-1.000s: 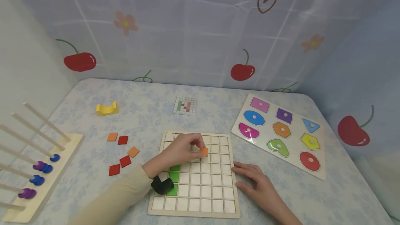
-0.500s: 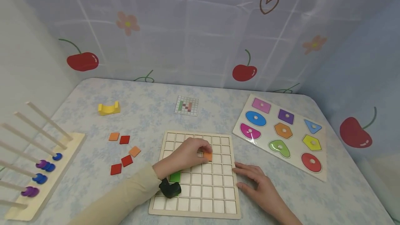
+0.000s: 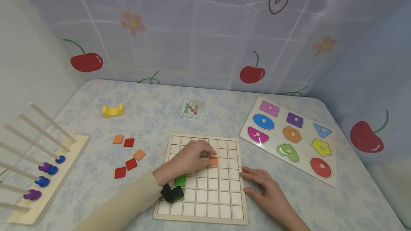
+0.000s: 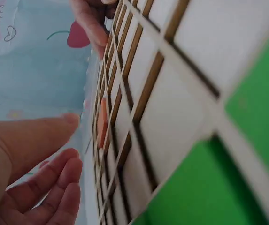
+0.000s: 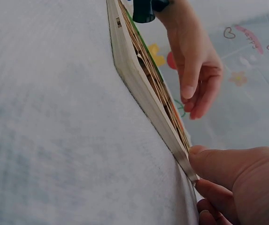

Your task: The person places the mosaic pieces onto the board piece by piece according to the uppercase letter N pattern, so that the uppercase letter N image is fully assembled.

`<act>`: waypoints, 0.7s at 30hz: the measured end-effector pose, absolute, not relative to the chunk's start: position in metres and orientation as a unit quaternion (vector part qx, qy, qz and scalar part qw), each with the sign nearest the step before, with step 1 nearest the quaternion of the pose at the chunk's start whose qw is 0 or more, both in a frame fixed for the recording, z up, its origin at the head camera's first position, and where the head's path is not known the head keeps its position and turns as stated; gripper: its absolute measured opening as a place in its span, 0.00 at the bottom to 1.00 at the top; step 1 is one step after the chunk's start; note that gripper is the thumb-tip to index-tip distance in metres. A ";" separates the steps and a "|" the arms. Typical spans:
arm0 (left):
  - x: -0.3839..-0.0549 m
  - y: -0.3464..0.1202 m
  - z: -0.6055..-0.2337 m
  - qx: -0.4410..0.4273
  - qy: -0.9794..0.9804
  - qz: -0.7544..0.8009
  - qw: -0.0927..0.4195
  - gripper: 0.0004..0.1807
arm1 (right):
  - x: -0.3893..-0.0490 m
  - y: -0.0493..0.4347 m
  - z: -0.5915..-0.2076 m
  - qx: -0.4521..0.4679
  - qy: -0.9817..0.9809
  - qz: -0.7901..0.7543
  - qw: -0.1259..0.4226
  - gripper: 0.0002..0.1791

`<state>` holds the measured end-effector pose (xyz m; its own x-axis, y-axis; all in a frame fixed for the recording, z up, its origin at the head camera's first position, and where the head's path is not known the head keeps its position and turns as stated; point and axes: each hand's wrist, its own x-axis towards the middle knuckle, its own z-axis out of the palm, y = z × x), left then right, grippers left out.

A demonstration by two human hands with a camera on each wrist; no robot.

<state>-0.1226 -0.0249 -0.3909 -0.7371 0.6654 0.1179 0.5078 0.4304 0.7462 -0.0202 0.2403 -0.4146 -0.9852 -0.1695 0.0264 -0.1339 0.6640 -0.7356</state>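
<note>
A wooden grid board (image 3: 199, 219) lies on the table, with an orange square tile (image 3: 214, 162) in one of its cells. My left hand (image 3: 192, 157) hovers over the board just left of that tile. The left wrist view shows its thumb (image 4: 54, 131) and fingers apart from the orange tile (image 4: 102, 123), holding nothing. Green tiles (image 3: 181, 180) fill cells on the board's left, partly hidden by the black wrist device (image 3: 172, 193). My right hand (image 3: 264, 186) rests against the board's right edge, fingertips touching it; its thumb (image 5: 214, 161) lies at the rim in the right wrist view.
Several loose red (image 3: 120, 172) and orange tiles (image 3: 139, 154) lie left of the board. A pattern card (image 3: 192, 108) is behind it. A shape puzzle (image 3: 289, 142) sits at right, a yellow block (image 3: 113, 110) at back left, a peg stand (image 3: 48, 181) at far left.
My left hand has lowered the orange tile into a cell and let it go; the fingers have drawn slightly back from it. The right hand stays at the board's edge.
</note>
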 end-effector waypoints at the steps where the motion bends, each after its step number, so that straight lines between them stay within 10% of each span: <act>1: -0.122 -0.029 -0.387 0.344 0.840 0.410 0.091 0.12 | -0.020 0.240 -0.415 -0.084 0.912 -0.402 0.021 0.21; 21: -0.125 -0.240 -0.388 0.035 0.901 0.433 -0.022 0.25 | -0.020 0.241 -0.416 -0.100 0.909 -0.404 0.012 0.21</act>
<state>-0.1247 -0.2395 -0.3876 -0.9966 0.0432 0.0698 0.0815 0.6234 0.7776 -0.0199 0.2408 -0.4162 -0.9799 -0.1906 0.0590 -0.1716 0.6542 -0.7366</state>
